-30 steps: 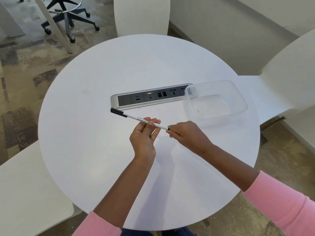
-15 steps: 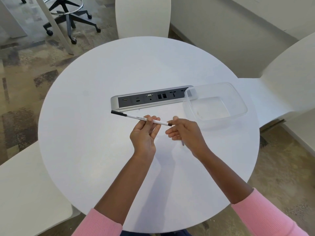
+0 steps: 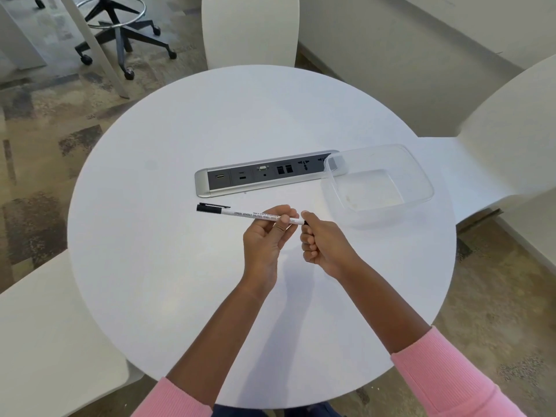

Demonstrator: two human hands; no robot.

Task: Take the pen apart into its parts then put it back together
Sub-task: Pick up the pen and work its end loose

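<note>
A slim white pen (image 3: 240, 213) with a black clipped cap (image 3: 210, 208) at its left end is held level above the round white table (image 3: 168, 266). My left hand (image 3: 264, 236) pinches the barrel near its right half, fingers wrapped over the printed text. My right hand (image 3: 322, 239) closes thumb and fingers on the pen's black right tip (image 3: 305, 222). The tip is mostly hidden by my fingers.
A silver and black power socket strip (image 3: 264, 176) is set into the table beyond the pen. A clear plastic container (image 3: 421, 182) stands at the right, overlapping the strip's end. White chairs surround the table; an office chair base stands at far left.
My right hand let go of the pen's right end half a second ago, opened briefly, and has closed on it again. The pen has turned more level.
</note>
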